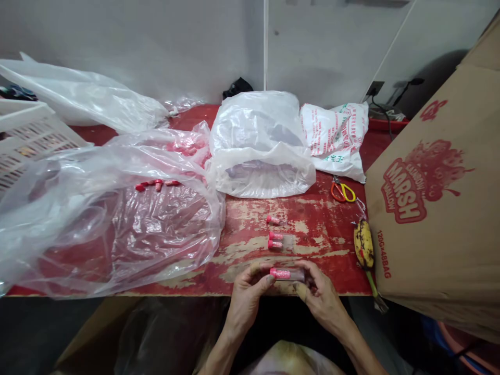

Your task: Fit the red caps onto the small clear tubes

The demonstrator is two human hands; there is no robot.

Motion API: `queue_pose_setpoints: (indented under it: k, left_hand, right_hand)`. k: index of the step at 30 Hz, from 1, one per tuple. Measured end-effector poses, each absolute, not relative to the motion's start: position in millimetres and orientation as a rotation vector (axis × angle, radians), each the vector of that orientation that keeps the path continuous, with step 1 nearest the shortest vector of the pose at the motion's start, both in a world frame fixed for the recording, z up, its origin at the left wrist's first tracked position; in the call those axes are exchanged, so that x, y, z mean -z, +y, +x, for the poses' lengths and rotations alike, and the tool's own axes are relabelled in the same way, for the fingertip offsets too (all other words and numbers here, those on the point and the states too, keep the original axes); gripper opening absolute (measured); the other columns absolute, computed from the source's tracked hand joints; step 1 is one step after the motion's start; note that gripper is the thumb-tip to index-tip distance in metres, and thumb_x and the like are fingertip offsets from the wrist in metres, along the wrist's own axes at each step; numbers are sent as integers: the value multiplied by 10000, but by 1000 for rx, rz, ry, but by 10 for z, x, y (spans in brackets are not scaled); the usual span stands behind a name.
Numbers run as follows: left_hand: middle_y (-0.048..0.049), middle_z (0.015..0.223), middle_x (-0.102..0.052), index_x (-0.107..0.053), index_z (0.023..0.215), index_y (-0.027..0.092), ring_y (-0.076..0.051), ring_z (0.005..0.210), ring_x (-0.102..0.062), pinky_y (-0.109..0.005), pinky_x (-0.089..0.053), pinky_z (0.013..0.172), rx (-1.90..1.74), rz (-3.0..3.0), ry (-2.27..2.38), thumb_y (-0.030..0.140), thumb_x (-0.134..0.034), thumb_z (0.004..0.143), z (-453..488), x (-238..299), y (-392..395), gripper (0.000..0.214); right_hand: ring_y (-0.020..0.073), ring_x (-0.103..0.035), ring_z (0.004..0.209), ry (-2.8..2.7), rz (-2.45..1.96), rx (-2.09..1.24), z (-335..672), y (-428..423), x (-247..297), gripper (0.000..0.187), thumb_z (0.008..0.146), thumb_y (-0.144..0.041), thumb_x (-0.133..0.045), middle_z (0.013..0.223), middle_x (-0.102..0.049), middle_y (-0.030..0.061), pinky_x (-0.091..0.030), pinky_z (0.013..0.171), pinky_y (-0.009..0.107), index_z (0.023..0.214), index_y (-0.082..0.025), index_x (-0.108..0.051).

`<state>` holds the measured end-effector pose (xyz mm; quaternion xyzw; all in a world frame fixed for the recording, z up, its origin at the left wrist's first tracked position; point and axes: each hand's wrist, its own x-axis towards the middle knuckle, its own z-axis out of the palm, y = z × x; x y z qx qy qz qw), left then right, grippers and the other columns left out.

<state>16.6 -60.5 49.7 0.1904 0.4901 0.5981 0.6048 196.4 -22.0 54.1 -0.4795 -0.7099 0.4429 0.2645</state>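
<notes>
Between my two hands, at the table's front edge, lies a small clear tube [291, 274] with a pink cap and a pink label. My left hand [250, 284] pinches its capped end between thumb and fingers. The clear end is gripped by my right hand [315, 285]. Just beyond, two similar pink-capped tubes [276, 240] lie side by side, and one more tube [273, 220] rests farther back. On a clear plastic bag to the left, several loose red-pink caps [158, 184] are scattered.
A large clear bag [167, 229] covers the left of the worn red table [312, 229]. Behind stand a white plastic bag [258, 125] and a printed white sack [332, 135]. Scissors [344, 191], a banana [364, 245] and a tall cardboard box [429, 208] are at right; a white basket [35, 135] is at left.
</notes>
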Motion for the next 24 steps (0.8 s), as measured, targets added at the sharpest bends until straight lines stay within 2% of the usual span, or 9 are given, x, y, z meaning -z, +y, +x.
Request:
queue_pose_setpoints:
  k: [2, 4, 5, 9, 11, 13, 14, 18, 24]
  left_hand:
    - [-17, 767, -680, -706, 805, 161, -146, 704, -614, -242, -518, 641, -1394, 446, 1158, 249, -808, 598, 176, -500, -604, 247]
    - [-9, 762, -681, -709, 801, 165, -132, 702, -610, -219, -507, 645, -1413, 458, 1188, 232, -808, 600, 181, -492, -604, 234]
    - [-8, 770, -685, -709, 805, 168, -131, 710, -612, -216, -505, 652, -1419, 460, 1200, 228, -806, 605, 183, -485, -604, 230]
    - [-10, 788, -698, -701, 827, 173, -131, 719, -622, -227, -502, 688, -1427, 439, 1213, 237, -794, 630, 196, -445, -605, 227]
    - [-12, 784, -697, -698, 836, 172, -131, 701, -621, -231, -501, 680, -1415, 437, 1219, 241, -788, 639, 209, -431, -596, 228]
    - [-9, 782, -696, -697, 836, 172, -126, 696, -617, -221, -493, 670, -1399, 448, 1224, 236, -784, 643, 217, -433, -570, 221]
    - [-6, 780, -696, -698, 835, 173, -121, 697, -614, -213, -487, 672, -1393, 455, 1221, 233, -782, 646, 217, -441, -550, 215]
    - [4, 740, -688, -699, 810, 174, -108, 671, -598, -207, -466, 681, -1385, 472, 1211, 244, -766, 662, 201, -506, -464, 177]
    - [-19, 717, -675, -711, 741, 145, -128, 664, -577, -239, -454, 685, -1449, 400, 1187, 254, -796, 574, 246, -539, -467, 218]
  right_hand:
    - [172, -536, 684, -1949, -1299, -1160, 1961, -197, -541, 303, 889, -459, -424, 750, -582, 14, -382, 605, 270, 892, -201, -581]
    - [165, -504, 614, -1986, -1283, -1114, 1958, -159, -543, 421, 919, -474, -328, 615, -521, 3, -351, 570, 272, 684, -201, -546]
    - [164, -502, 609, -1993, -1268, -1110, 1959, -138, -545, 422, 921, -469, -320, 609, -519, 1, -351, 569, 271, 700, -200, -558]
    - [159, -538, 680, -2002, -1202, -1161, 1977, -82, -556, 319, 861, -396, -473, 785, -596, 5, -398, 609, 253, 1104, -201, -540]
    - [156, -530, 645, -2021, -1213, -1161, 1988, -70, -553, 261, 881, -409, -437, 708, -580, 0, -388, 586, 249, 924, -198, -584]
    - [154, -520, 597, -2025, -1240, -1175, 1989, -58, -544, 378, 920, -442, -345, 613, -552, 0, -378, 555, 249, 728, -202, -566]
    - [153, -518, 582, -2013, -1259, -1171, 1986, -49, -540, 392, 922, -452, -335, 610, -556, 1, -384, 547, 248, 738, -202, -575]
    - [164, -581, 664, -1984, -1255, -1139, 1985, -2, -491, 362, 852, -441, -481, 876, -647, 42, -476, 589, 249, 1119, -208, -557]
    - [264, -679, 754, -2053, -1307, -1243, 2153, 84, -116, 393, 869, -588, -379, 817, -708, 70, -558, 578, 339, 884, -301, -647]
